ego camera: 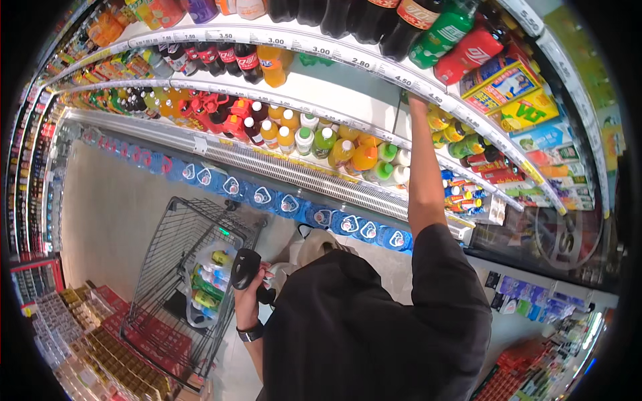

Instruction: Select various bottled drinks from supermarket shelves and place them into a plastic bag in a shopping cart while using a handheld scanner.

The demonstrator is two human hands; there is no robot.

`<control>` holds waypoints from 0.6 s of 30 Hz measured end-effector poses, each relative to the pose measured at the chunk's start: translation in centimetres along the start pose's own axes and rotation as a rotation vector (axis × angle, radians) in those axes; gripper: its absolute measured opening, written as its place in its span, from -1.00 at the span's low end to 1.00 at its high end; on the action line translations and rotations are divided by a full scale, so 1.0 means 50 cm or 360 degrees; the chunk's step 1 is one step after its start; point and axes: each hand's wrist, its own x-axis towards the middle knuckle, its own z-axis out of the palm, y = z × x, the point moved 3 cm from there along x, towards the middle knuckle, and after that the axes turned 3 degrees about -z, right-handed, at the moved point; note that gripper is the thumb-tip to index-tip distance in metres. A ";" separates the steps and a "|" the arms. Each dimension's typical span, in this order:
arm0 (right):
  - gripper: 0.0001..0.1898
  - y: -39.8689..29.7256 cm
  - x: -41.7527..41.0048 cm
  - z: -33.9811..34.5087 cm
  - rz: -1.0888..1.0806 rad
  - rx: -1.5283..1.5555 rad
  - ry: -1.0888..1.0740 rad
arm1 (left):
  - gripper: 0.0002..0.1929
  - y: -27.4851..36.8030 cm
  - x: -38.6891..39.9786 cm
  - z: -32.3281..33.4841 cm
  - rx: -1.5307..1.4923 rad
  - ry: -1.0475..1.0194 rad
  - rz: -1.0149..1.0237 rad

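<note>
My right arm reaches up to the refrigerated shelf, and my right hand (pixel 417 100) goes in beneath the upper shelf's price rail (pixel 331 50). Its fingers are mostly hidden there, near a dark green item; what they touch cannot be told. In my left hand (pixel 249 293) is a black handheld barcode scanner (pixel 245 269), held upright beside the shopping cart (pixel 150 280). A clear plastic bag (pixel 189 301) of green and yellow packaged drinks sits in the cart.
Juice bottles (pixel 286 138) line the lower shelf, cola bottles (pixel 247 60) the one above. Blue-capped water jugs (pixel 261 195) stand along the cooler's foot. Stacked boxed goods (pixel 120 366) are at the lower left. Juice cartons (pixel 531 108) stand at the right.
</note>
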 end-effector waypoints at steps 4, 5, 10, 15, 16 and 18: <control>-0.58 -0.016 -0.016 0.044 -0.0013 -0.0027 -0.0030 | -0.74 -0.016 -0.012 0.023 0.0029 0.0115 -0.0030; -0.58 -0.015 -0.017 0.046 -0.0003 -0.0051 -0.0020 | -0.75 -0.018 -0.012 0.027 0.0063 0.0124 -0.0058; -0.53 -0.039 -0.024 0.046 0.0026 -0.0206 0.0044 | -0.75 -0.016 -0.024 0.052 0.0007 0.0197 -0.0081; -0.53 -0.120 -0.072 0.031 0.0085 0.0052 0.0127 | -0.73 -0.024 -0.033 0.039 -0.0050 0.0223 -0.0042; -0.53 -0.138 -0.101 0.012 0.0072 0.0052 0.0123 | -0.73 -0.020 -0.032 0.038 -0.0040 0.0207 -0.0038; -0.60 -0.177 -0.169 -0.040 0.0245 0.0846 0.0254 | -0.72 -0.011 -0.033 0.033 -0.0029 0.0205 -0.0022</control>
